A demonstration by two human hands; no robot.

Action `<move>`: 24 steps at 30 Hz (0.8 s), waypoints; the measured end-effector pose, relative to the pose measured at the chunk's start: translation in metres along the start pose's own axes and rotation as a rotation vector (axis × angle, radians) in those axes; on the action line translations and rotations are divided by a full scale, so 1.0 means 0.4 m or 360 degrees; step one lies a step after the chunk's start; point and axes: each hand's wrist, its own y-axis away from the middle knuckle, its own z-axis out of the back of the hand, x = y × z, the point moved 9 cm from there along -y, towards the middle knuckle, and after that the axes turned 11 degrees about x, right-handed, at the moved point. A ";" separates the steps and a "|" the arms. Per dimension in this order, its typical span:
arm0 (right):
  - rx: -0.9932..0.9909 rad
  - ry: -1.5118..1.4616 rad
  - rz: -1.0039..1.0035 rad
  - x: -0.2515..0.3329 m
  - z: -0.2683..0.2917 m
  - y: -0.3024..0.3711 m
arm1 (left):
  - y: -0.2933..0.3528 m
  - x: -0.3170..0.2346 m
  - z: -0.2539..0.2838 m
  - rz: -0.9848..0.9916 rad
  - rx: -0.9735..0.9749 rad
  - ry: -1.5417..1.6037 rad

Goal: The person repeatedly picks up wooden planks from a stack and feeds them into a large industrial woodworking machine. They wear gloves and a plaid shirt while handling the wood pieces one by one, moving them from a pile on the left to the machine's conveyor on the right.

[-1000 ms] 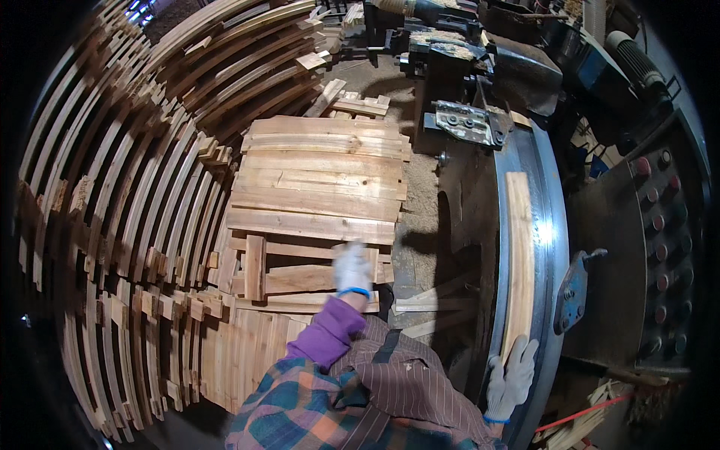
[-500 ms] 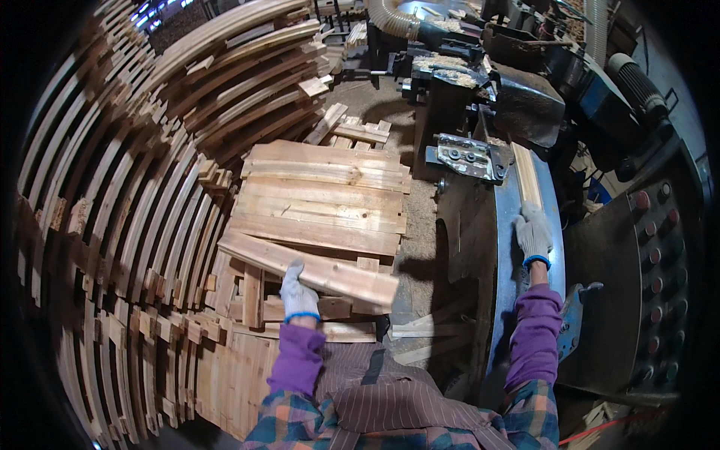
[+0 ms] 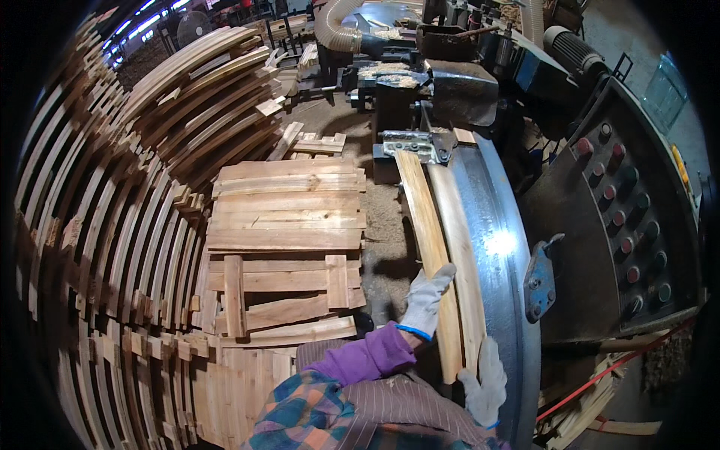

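My left hand (image 3: pixel 427 300), in a white work glove with a blue cuff, is closed around a long wooden board (image 3: pixel 427 225). That board lies slanting along the left edge of the machine's metal table (image 3: pixel 501 277), its far end by a metal guide block (image 3: pixel 412 144). Just right of it, a second wooden board (image 3: pixel 461 259) rests lengthwise on the table. My right hand (image 3: pixel 487 382), gloved the same way, grips the near end of this second board, thumb on the left and fingers on the right. Its palm side is hidden.
A stack of flat boards (image 3: pixel 289 199) stands to the left, with tall piles of curved slats (image 3: pixel 97 225) beyond. On the right is a control panel (image 3: pixel 626 217) with several buttons. A blue bracket (image 3: pixel 540 285) juts from the table's right edge. Sawdust-covered machinery (image 3: pixel 390 79) stands ahead.
My left hand has brought its board from above the stack over to the machine table. My right hand has drawn back to the table's near end. The view has swung right.
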 end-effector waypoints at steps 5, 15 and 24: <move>-0.0285 0.0665 -0.0102 -0.089 -0.015 -0.165 | 0.061 -0.153 -0.024 -0.0127 -0.0554 -0.0546; -0.0587 0.0885 0.0287 -0.133 0.020 -0.939 | 0.118 -0.337 0.081 -0.0159 -0.0737 -0.0614; 0.0432 -0.0004 0.0621 0.159 0.016 -0.334 | -0.051 -0.175 -0.090 -0.0499 0.0165 -0.0481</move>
